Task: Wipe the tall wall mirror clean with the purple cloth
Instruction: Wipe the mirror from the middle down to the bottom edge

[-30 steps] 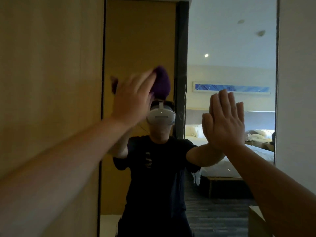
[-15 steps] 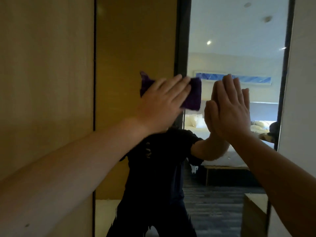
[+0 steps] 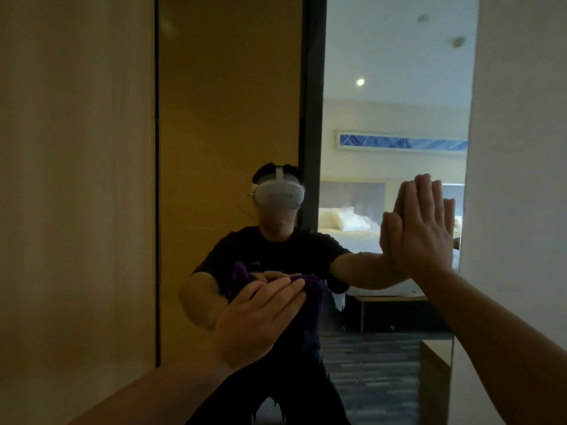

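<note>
The tall wall mirror point(image 3: 392, 87) fills the middle of the view, from a dark left edge to a white wall on the right. My left hand point(image 3: 260, 317) presses the purple cloth point(image 3: 311, 305) flat against the glass at chest height; the cloth shows past my fingertips and to the upper left of the hand. My right hand point(image 3: 420, 231) rests flat on the mirror further right and higher, fingers together and pointing up, holding nothing. The glass reflects a person in a dark shirt with a white headset.
A wooden wall panel point(image 3: 76, 179) stands to the left of the mirror and a white wall point(image 3: 521, 148) to its right. The reflection shows a bedroom with a bed, a dark carpet and a low wooden cabinet corner point(image 3: 435, 351).
My left hand has swept the purple cloth down the glass from head height to chest height. My right hand has stayed flat on the mirror, near its right edge.
</note>
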Demonstrator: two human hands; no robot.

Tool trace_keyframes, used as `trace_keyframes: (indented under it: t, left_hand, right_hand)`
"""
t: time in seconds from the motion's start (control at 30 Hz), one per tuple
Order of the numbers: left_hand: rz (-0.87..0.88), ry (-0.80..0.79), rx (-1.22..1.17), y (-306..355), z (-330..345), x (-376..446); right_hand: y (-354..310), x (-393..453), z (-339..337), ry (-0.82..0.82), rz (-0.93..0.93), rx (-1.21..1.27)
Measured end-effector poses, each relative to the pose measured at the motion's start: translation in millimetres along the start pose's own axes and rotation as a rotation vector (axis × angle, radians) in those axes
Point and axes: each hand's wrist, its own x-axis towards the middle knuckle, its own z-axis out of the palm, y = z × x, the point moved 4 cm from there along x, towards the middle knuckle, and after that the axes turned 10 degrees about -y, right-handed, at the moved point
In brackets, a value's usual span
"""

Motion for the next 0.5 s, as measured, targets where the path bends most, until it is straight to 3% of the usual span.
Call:
trace_keyframes:
  t: [0.2, 0.37, 0.5]
  left_hand:
    - [-0.098, 0.179, -0.173, -30, -38, 61]
    - [-0.186, 0.358, -0.111, -85, -96, 155]
    - [-0.224, 0.368, -0.049, -119, -141, 232]
  right_hand:
    - [1, 0, 3, -0.001, -0.007, -0.007]
    - [4, 1, 7, -0.002, -0.017, -0.009]
    - [6, 2, 7, -0.004, -0.03, 0.001]
